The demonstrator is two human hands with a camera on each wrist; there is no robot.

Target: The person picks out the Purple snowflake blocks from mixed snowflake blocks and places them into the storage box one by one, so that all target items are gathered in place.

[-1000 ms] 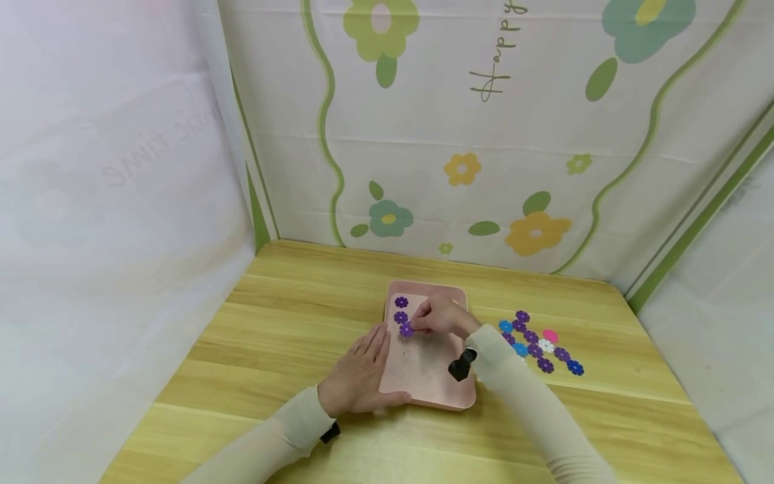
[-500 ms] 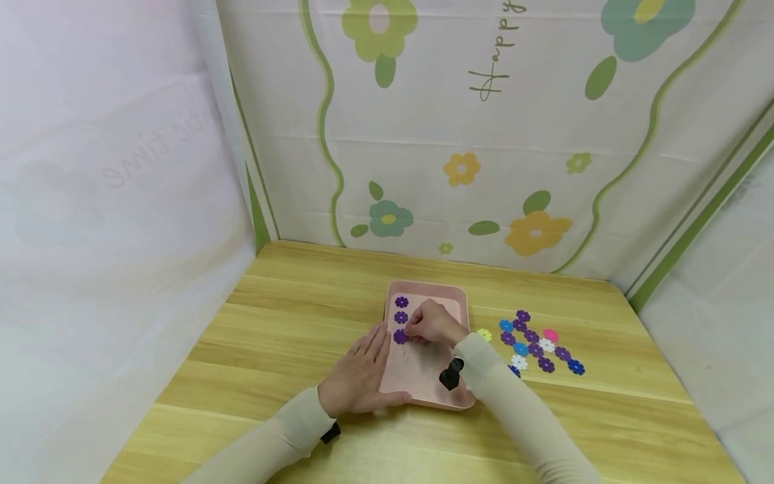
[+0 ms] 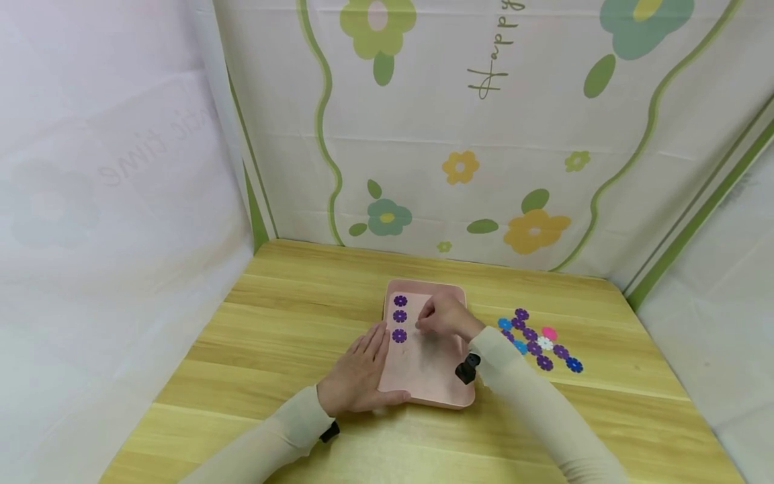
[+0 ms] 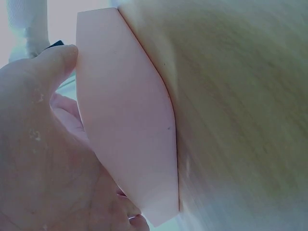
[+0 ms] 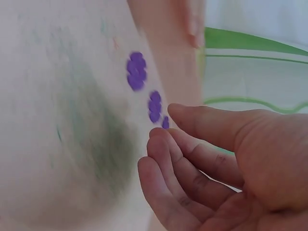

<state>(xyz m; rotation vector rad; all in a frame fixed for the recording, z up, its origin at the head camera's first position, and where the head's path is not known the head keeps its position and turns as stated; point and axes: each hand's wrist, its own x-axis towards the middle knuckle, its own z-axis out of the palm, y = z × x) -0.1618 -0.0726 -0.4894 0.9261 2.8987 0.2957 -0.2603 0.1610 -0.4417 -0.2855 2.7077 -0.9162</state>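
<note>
In the head view, a pink tray (image 3: pixel 426 396) lies on the table. Three purple flower-shaped interlocking discs form a column along its left side; the nearest disc (image 3: pixel 399 336) sits a little below the other two. My left hand (image 3: pixel 358 376) rests against the tray's near-left corner, fingers straight along the left wall, thumb along the near edge. Over the middle of the tray, my right hand (image 3: pixel 446 316) hovers just right of the discs. The right wrist view shows its fingers (image 5: pixel 183 168) loosely bent, thumb apart from them, nothing between.
Right of the tray, several loose flower-shaped discs lie scattered on the wooden table (image 3: pixel 290 302): purple, blue, a white one (image 3: pixel 545 343) and a pink one (image 3: pixel 549 333). My right sleeve (image 3: pixel 520 383) covers part of that area. Patterned cloth walls (image 3: pixel 411 121) stand behind and at both sides.
My right hand set a purple disc down under the other two, let go of it and drew back to the right. My left hand has stayed on the tray.
</note>
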